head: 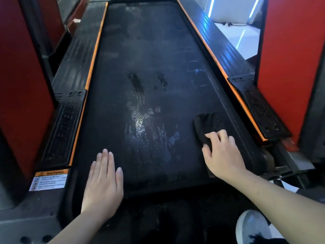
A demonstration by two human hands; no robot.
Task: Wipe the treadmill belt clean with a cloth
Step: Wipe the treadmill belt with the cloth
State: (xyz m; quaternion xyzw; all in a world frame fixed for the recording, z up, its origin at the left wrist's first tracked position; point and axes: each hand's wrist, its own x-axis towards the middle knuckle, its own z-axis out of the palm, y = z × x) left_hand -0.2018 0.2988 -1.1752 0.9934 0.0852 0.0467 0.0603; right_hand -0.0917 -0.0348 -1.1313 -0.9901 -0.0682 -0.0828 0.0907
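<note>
- I judge the step to be mid-wipe: the cloth [209, 124] is down on the belt [140, 50], at its right edge near my end, flat and dark against the black surface.
- My right hand [223, 155] is on the cloth's near part, fingers curled over it and the thumb out to the side, so I have hold of it and press it down.
- My left hand [103, 184] lies flat on the belt's near left corner, fingers straight and together, holding nothing; it looks like a brace.
- A wet patch [146, 131] shines in the middle of the belt, just left of the cloth, with dark smudges [137, 83] beyond it.
- Next move, as I read it: drag the cloth left across the patch with even pressure, then work up the belt towards the smudges; the far end is a long reach.
- Count: one belt, one cloth, two hands, one wet patch, two smudges.
- Also two rails [75, 55], one either side, each with an orange strip; one warning label [49, 180]; one shoe [251, 226].
</note>
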